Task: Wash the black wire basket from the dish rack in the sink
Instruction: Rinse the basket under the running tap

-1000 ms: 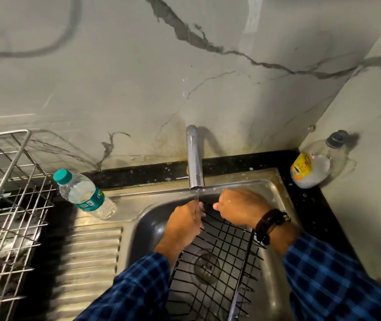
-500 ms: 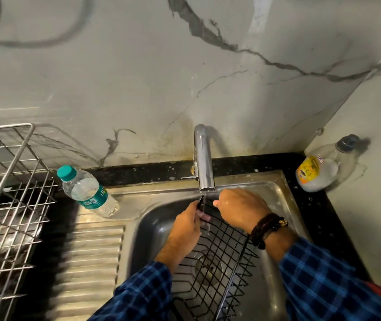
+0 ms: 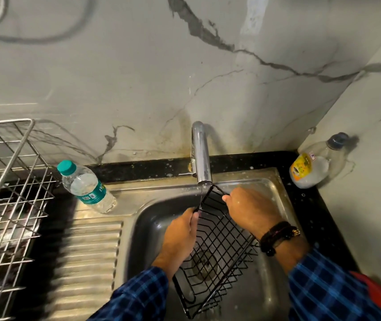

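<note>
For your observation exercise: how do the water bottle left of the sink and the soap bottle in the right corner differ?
The water bottle has a teal cap and band; the soap bottle has a dark cap and yellow label. The water bottle is slimmer, the soap bottle squatter. Both are clear plastic and stand beside the sink.

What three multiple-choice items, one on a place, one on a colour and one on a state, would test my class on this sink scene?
1. Where does the water bottle stand?
A. In the sink bowl
B. On the sink's ledge left of the tap
C. Inside the silver dish rack

2. What colour is the water bottle's cap?
A. Teal
B. Red
C. White

3. How is the black wire basket held?
A. Lying flat, untouched
B. By one hand only
C. By both hands, tilted under the tap

Answers: 1 B, it stands on the steel ledge beside the tap. 2 A, the cap is teal. 3 C, the left hand and right hand grip its top edge below the spout.
</note>
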### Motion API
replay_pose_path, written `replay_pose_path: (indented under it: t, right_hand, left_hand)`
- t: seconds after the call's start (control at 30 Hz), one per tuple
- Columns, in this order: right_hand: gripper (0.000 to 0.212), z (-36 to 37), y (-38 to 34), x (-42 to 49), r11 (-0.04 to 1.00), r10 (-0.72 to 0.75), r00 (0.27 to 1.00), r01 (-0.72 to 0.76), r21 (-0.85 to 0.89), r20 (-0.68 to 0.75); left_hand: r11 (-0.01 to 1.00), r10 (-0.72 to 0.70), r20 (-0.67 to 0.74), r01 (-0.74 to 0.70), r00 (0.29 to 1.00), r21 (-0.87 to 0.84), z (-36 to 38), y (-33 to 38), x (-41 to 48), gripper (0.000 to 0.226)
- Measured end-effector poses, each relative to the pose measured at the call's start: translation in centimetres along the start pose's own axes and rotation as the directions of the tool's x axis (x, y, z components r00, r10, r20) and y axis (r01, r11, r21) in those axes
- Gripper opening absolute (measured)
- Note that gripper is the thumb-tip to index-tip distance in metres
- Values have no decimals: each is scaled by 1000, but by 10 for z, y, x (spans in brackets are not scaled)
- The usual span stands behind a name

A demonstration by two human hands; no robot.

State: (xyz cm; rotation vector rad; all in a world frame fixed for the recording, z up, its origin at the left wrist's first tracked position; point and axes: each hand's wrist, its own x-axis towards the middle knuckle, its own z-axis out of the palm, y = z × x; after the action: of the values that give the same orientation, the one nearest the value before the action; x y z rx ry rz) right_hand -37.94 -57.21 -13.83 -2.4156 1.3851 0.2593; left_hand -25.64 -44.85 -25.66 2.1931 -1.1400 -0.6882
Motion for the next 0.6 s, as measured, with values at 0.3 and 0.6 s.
replay_pose_path:
  t: [0.3,0.6]
  right_hand:
    - [35,7,-21,-21,988,-145,986,149,-47,76]
    - [41,10,-8,-15,997,-54,994,47,67,98]
  left_hand:
    - [928,-115,-174,43,978,-370,4,24,26,63]
    - [903,-47,-57,18,997,-430,10,-24,16,37]
